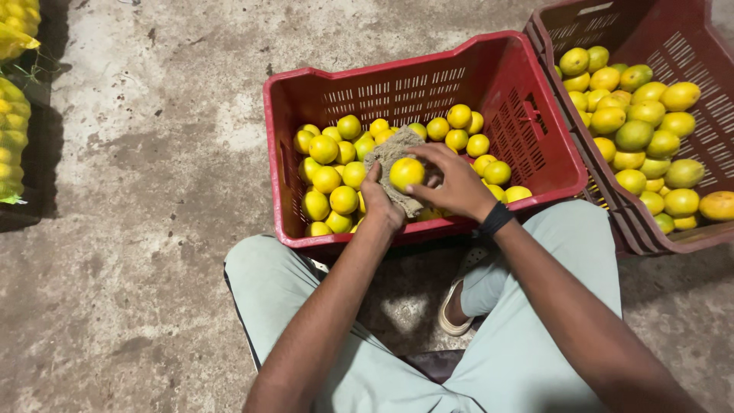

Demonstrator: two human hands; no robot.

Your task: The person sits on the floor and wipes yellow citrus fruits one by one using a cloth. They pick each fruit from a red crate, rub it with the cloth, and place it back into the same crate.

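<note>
My left hand (380, 200) holds a grey-brown cloth (391, 153) over a red plastic crate (428, 73). A yellow citrus fruit (406, 173) rests against the cloth, and my right hand (453, 183) grips that fruit from the right, fingers curled around it. The crate below holds several yellow and yellow-green fruits (333, 177) in a single layer. A black band (496, 219) circles my right wrist.
A second dark red crate (692, 46) at the right holds several larger yellow-green fruits (638, 134). Mesh sacks of yellow fruit (11, 115) lie at the far left. I sit on a stained concrete floor (153, 229), knees in pale trousers, a sandal (453, 313) between them.
</note>
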